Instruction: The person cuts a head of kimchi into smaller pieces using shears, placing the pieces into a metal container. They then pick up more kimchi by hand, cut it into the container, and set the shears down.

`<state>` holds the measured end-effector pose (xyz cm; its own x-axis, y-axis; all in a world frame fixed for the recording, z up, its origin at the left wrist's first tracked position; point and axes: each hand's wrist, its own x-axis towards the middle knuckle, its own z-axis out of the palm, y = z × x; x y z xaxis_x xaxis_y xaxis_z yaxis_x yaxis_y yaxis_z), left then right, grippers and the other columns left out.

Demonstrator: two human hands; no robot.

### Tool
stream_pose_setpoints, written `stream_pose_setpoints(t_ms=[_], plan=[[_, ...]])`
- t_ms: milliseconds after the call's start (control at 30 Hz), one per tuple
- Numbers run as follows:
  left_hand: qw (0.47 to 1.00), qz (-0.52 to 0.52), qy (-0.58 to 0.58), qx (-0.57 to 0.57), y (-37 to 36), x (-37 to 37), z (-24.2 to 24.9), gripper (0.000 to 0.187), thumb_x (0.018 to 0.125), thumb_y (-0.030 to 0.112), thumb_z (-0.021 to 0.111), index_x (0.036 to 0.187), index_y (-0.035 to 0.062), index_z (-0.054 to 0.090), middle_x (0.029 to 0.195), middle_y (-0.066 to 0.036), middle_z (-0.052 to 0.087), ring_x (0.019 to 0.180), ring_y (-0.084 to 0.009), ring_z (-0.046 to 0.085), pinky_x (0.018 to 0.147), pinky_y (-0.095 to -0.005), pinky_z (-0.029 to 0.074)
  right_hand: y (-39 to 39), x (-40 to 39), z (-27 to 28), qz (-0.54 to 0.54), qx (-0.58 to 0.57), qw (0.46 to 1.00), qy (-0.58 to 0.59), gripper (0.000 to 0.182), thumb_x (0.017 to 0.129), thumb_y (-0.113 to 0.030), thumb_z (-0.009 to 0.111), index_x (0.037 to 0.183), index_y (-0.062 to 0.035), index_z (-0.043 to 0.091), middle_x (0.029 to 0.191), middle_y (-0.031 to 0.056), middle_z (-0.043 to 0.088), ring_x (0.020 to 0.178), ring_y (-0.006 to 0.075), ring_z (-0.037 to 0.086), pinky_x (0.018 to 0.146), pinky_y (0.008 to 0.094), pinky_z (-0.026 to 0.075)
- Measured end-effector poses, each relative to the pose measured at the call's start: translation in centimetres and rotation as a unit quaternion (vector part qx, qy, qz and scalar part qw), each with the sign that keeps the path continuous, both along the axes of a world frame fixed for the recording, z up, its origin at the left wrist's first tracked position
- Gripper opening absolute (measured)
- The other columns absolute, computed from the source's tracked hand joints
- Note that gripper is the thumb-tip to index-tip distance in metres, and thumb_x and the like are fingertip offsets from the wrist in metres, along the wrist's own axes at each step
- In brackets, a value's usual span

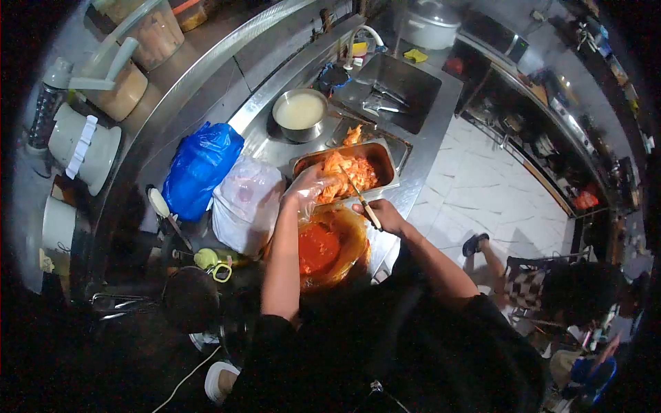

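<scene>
My left hand [306,187], in a clear plastic glove, grips a clump of orange-red, sauce-coated food [344,175] over a rectangular metal pan [383,151]. In my right hand [385,216] is a slim tool with a pale wooden handle [372,214], its thin dark end reaching up against the food; it looks like a knife. Below both hands, nearest my body, sits a wide bowl [358,242] with red sauce [318,249] inside. Another piece of the coated food [353,135] lies on a metal tray just behind the pan.
A pot of cloudy pale liquid [300,112] stands behind the pan, beside a sink [420,82] holding metal utensils. To the left are a blue plastic bag [201,168], a white bag [246,203] and a green bottle [206,258]. Another person [537,282] is at the right.
</scene>
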<state>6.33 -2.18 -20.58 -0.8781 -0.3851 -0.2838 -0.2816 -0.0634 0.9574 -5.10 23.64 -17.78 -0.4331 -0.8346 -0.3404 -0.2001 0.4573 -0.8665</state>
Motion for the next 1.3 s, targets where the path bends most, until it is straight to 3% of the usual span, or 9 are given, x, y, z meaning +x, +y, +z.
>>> stream_pose_setpoints(t_ms=[67,200,300,400,467,567,600,1033,1300], plan=[[0.997,0.031,0.037,0.064,3.5,1.4,6.4,0.093,0.084,0.021,0.082,0.153,-0.0063,0.027,0.116,-0.012,0.064,0.100,-0.0168,0.063,0.086,-0.0282,0.051,0.0,1.0,-0.1,-0.061,0.007,0.995,-0.081,0.062,0.088,-0.065,0.067,0.064,-0.0083,0.056,0.057,-0.0014,0.049,0.051,0.0098,0.050,0.047,0.0272,0.039],[0.952,0.126,0.246,0.134,7.4,0.4,2.9,0.077,0.085,0.013,0.079,0.148,-0.0032,0.038,0.124,-0.015,0.065,0.108,-0.0206,0.066,0.094,-0.0363,0.053,-0.2,2.6,-0.8,-0.119,-0.029,0.969,-0.215,0.069,0.086,-0.069,0.066,0.067,-0.0026,0.061,0.062,0.0026,0.056,0.055,0.0136,0.054,0.052,0.0303,0.044],[0.968,0.174,0.044,-0.175,7.5,-0.1,2.7,0.057,0.085,0.010,0.078,0.134,-0.0032,0.055,0.115,-0.014,0.070,0.103,-0.0203,0.067,0.093,-0.0355,0.054,0.1,3.0,-1.8,-0.106,0.000,0.985,-0.138,0.070,0.087,-0.069,0.066,0.070,-0.0012,0.062,0.064,0.0033,0.058,0.056,0.0138,0.055,0.053,0.0302,0.045],[0.970,0.201,0.121,-0.068,6.8,0.2,-1.6,0.042,0.087,0.008,0.074,0.125,-0.0034,0.061,0.109,-0.013,0.072,0.097,-0.0189,0.069,0.086,-0.0305,0.055,1.1,2.2,-0.1,-0.071,0.014,0.992,-0.102,0.074,0.086,-0.073,0.062,0.076,0.0004,0.066,0.064,0.0023,0.056,0.056,0.0131,0.054,0.053,0.0287,0.045],[0.946,0.173,0.110,-0.250,6.8,0.5,-0.3,0.043,0.089,0.001,0.069,0.130,-0.0033,0.058,0.111,-0.014,0.072,0.096,-0.0167,0.070,0.084,-0.0275,0.057,1.4,1.3,-0.4,-0.051,0.052,0.991,-0.114,0.086,0.083,-0.081,0.057,0.088,0.0041,0.069,0.069,0.0029,0.057,0.060,0.0137,0.055,0.055,0.0283,0.046],[0.980,0.116,0.142,0.074,6.1,0.7,0.7,0.050,0.082,0.000,0.075,0.128,-0.0025,0.059,0.110,-0.010,0.070,0.096,-0.0151,0.067,0.080,-0.0277,0.055,1.1,0.0,-0.8,-0.038,0.039,0.991,-0.122,0.092,0.079,-0.085,0.056,0.092,0.0050,0.070,0.071,0.0040,0.059,0.060,0.0148,0.056,0.056,0.0282,0.047],[0.988,0.108,0.085,-0.074,6.4,0.9,0.9,0.050,0.082,-0.001,0.073,0.130,-0.0022,0.058,0.109,-0.010,0.069,0.092,-0.0120,0.066,0.080,-0.0262,0.055,0.9,-0.2,-1.2,-0.033,0.008,0.993,-0.111,0.089,0.082,-0.083,0.055,0.089,0.0045,0.069,0.070,0.0043,0.060,0.062,0.0156,0.058,0.056,0.0292,0.047],[0.995,-0.007,0.058,-0.083,2.1,2.0,2.2,0.053,0.087,-0.003,0.065,0.139,-0.0021,0.054,0.115,-0.008,0.069,0.095,-0.0109,0.065,0.085,-0.0247,0.054,-0.2,-1.5,-0.3,0.021,0.021,0.990,-0.136,0.078,0.085,-0.079,0.056,0.084,-0.0020,0.067,0.067,0.0022,0.058,0.057,0.0115,0.054,0.052,0.0271,0.044],[0.993,-0.011,0.017,-0.116,-1.3,-0.2,-2.4,0.038,0.090,0.021,0.070,0.122,0.0010,0.064,0.096,-0.005,0.067,0.082,-0.0133,0.057,0.075,-0.0324,0.051,-0.9,-1.1,-0.1,-0.038,-0.009,0.994,-0.106,0.067,0.080,-0.069,0.072,0.071,-0.0030,0.066,0.063,0.0039,0.062,0.054,0.0120,0.059,0.049,0.0270,0.046]])
